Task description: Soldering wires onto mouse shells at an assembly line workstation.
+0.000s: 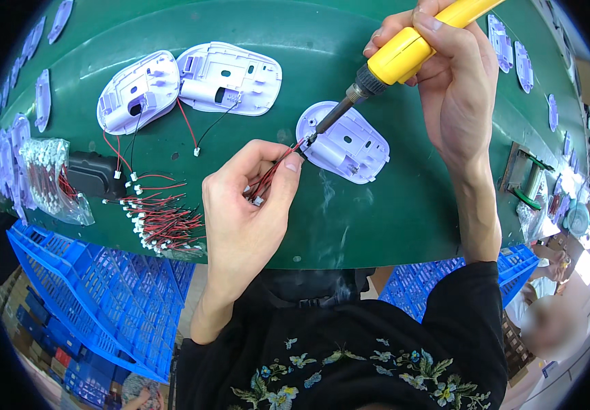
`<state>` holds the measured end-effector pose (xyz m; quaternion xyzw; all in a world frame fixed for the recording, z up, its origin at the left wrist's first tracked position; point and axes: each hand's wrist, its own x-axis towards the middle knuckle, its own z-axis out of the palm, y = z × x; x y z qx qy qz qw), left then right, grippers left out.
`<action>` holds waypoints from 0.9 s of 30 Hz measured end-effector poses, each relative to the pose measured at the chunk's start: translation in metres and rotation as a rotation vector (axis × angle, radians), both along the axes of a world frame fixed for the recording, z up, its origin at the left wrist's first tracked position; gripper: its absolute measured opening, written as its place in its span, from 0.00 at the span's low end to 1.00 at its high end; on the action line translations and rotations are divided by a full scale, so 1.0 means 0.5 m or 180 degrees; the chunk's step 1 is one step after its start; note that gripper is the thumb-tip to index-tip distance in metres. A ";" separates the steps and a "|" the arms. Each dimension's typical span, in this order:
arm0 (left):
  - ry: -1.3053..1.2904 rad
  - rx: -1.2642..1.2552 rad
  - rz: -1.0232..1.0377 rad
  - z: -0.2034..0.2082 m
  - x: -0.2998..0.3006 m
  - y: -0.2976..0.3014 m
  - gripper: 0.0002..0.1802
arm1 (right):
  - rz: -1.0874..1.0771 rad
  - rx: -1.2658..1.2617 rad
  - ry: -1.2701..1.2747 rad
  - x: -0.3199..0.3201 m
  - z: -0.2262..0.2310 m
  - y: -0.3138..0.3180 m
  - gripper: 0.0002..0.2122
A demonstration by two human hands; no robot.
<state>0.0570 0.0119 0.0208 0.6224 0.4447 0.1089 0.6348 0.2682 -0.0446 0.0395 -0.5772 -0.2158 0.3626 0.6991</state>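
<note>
My right hand [456, 75] grips a yellow soldering iron [404, 55], its tip slanting down to the left edge of a pale lavender plastic shell [350, 147]. Between the thumb and fingers of my left hand [247, 205] are red and black wires [267, 176] with white connectors, some hidden in the palm. Their ends meet the iron's tip at the shell, and thin smoke drifts below. Two more shells, one on the left [138, 92] and one beside it [233, 78], lie farther off with red and black leads attached.
A pile of red and black wires [165, 219] lies left of my left hand. Beyond it are a dark box [93, 174] and a plastic bag of connectors [52, 178]. A spool stand [531, 179] is at the right. Blue crates [103, 287] stand below the table edge.
</note>
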 end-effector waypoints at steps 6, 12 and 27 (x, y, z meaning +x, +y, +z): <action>0.0128 0.0007 -0.0202 0.001 -0.003 0.003 0.07 | 0.0037 0.0020 -0.0177 0.008 -0.008 -0.004 0.09; 0.0119 0.0084 -0.0186 0.005 0.003 0.007 0.08 | -0.0017 0.0097 -0.0209 0.004 0.006 0.000 0.09; 0.0061 0.0146 -0.0139 -0.002 -0.002 0.001 0.07 | 0.0017 0.0102 -0.0018 0.013 -0.014 -0.006 0.08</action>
